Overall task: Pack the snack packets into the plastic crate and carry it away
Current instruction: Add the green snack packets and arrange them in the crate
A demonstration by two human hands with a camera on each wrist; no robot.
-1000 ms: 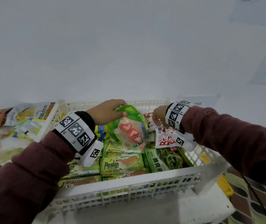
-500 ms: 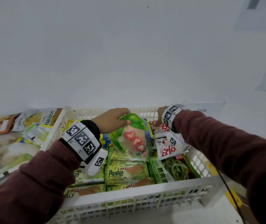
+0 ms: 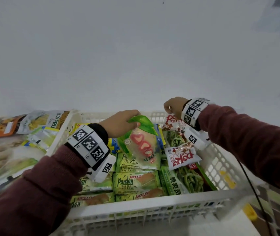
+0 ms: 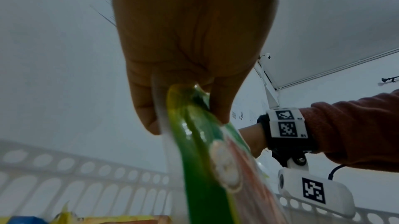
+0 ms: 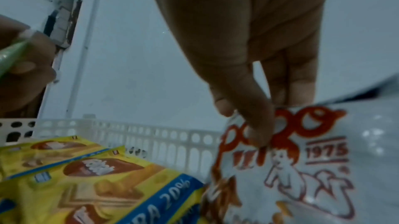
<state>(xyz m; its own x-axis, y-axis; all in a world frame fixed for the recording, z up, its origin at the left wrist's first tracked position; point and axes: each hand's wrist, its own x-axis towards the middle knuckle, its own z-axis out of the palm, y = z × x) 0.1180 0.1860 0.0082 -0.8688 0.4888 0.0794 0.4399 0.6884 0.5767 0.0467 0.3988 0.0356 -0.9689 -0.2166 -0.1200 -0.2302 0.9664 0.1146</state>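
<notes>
In crate (image 3: pixel 152 204): two pinched packets (image 3: pixel 141 143).

- Sleeves (image 3: pixel 33 193): dark maroon knit fabric on both arms, ribbed cuffs ending at the wrists.
- Left wristband (image 3: pixel 89 145): black strap carrying white plates printed with square black-and-white coded markers.
- Left wrist camera housing (image 3: pixel 104 168): white, rounded, one coded marker on its face.
- Right wristband (image 4: pixel 286 123): black strap, white marker plates, same pattern type.
- Right wrist camera housing (image 4: pixel 315 191): white capsule on a bracket with a visible screw; marker on the side.
- Cable (image 3: pixel 255 193): thin, black, apparently running from the right wrist unit.
</notes>
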